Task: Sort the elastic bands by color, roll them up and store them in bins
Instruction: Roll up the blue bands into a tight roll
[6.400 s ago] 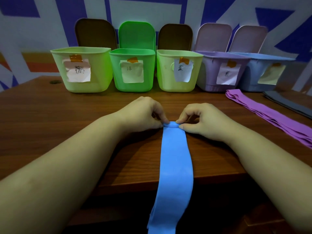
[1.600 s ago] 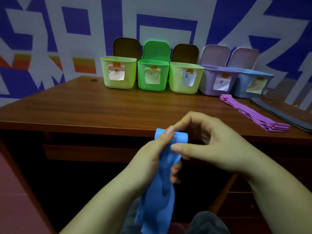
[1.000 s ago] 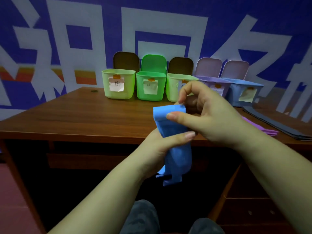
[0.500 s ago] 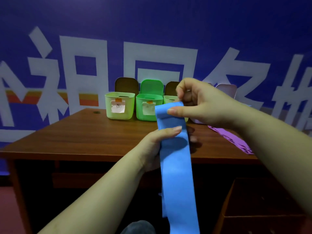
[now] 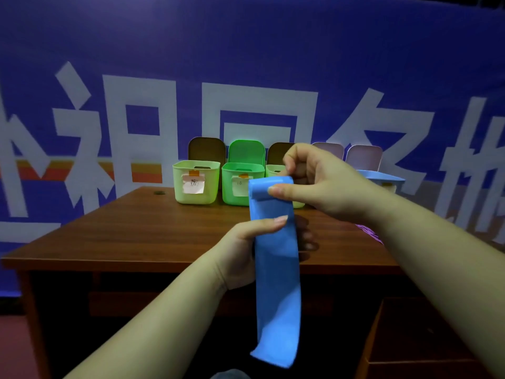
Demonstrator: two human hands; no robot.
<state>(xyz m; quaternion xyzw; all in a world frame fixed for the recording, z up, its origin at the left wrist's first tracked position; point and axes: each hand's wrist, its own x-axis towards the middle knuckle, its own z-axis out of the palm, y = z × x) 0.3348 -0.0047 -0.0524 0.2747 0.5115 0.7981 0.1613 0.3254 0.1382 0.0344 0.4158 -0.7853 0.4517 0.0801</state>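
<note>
Above the wooden table (image 5: 136,228), smooth flat blue band (image 5: 276,269) (top rolled) in right hand (image 5: 322,184) and left hand (image 5: 246,250) pinching grips.

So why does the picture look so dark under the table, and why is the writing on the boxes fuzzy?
Head view: the light is dim and bluish, so under the table is deep shadow; the blue band and both hands look sharp; the labels on the far bins are too small and soft to read.

Dim, blue-tinted frame, soft focus, dark corners, wide-angle bending at edges.
</note>
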